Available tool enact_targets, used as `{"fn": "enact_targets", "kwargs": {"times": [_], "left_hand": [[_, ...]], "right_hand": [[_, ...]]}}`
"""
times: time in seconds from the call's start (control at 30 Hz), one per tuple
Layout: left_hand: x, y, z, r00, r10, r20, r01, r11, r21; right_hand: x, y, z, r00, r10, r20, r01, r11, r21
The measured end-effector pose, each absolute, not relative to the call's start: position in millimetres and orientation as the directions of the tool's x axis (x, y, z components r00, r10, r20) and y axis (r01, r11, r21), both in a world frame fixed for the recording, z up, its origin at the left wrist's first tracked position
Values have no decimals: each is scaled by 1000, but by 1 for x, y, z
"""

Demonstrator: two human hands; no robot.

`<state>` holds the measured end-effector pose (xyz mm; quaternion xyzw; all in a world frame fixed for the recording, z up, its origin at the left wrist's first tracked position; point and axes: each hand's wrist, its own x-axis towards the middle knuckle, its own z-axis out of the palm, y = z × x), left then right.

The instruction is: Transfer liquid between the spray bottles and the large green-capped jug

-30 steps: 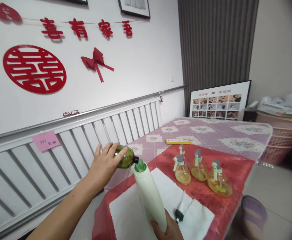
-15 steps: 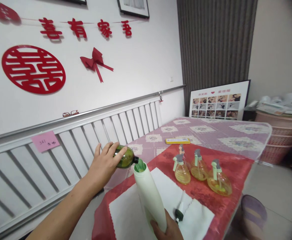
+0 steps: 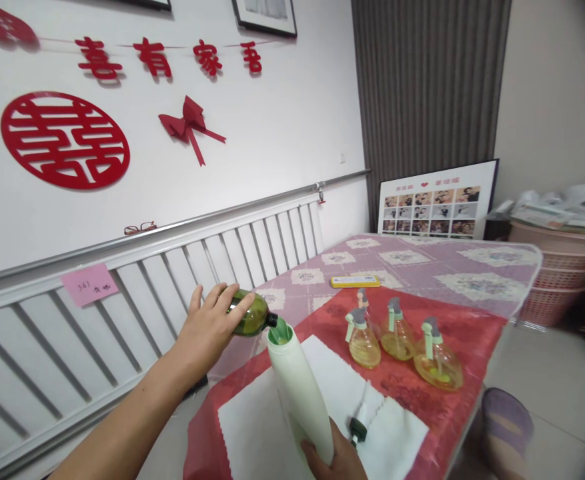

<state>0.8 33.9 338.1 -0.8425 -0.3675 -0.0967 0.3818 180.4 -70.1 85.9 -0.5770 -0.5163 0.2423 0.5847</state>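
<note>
Cut off or unclear: the right hand (image 3: pixel 339 457), at bottom centre, is cropped by the lower edge, as is the base of the white bottle (image 3: pixel 301 393). The left hand (image 3: pixel 211 327) covers the rear of the green bottle (image 3: pixel 253 315). Whether the pale green patch in the white bottle's mouth is liquid or inner wall cannot be told. One of the four spray bottles (image 3: pixel 365 347) is partly hidden behind another. The tube of the dark green pump (image 3: pixel 357 430) is blurred.

Surface and room: a white cloth (image 3: pixel 252 420) lies on a red cloth (image 3: pixel 462 317), over a purple patterned tablecloth (image 3: pixel 412 240). A yellow case (image 3: pixel 355 282) lies beyond the spray bottles. A white radiator (image 3: pixel 282 230) bearing a pink note (image 3: pixel 89 284) runs along the wall at left; a round red cut-out (image 3: pixel 65 140) hangs at upper left. A grey curtain (image 3: pixel 427 87) hangs at upper right; pink baskets (image 3: pixel 555 273) stand at the right edge.

Orientation: both bottles are at centre. The green bottle is tipped, its long axis nearly level, black neck rightward and slightly down at the white bottle's mouth. The white bottle leans, mouth toward upper left, base toward lower right.

Grip: left fingers closed around the green bottle; right hand clasping the white bottle's lower body.
</note>
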Motion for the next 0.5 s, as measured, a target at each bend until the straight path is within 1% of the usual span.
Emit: {"fn": "enact_targets", "kwargs": {"times": [0.17,0.33,0.5], "left_hand": [[1,34,339,718,539,441,687,-443,-577],[1,35,339,722,536,437,682,-444,-581],[1,36,340,724,545,422,677,-445,-586]], "right_hand": [[178,-71,85,416,847,332,302,216,-929],[181,-71,88,351,883,311,315,201,-928],[184,-71,87,366,874,320,327,201,-923]]}}
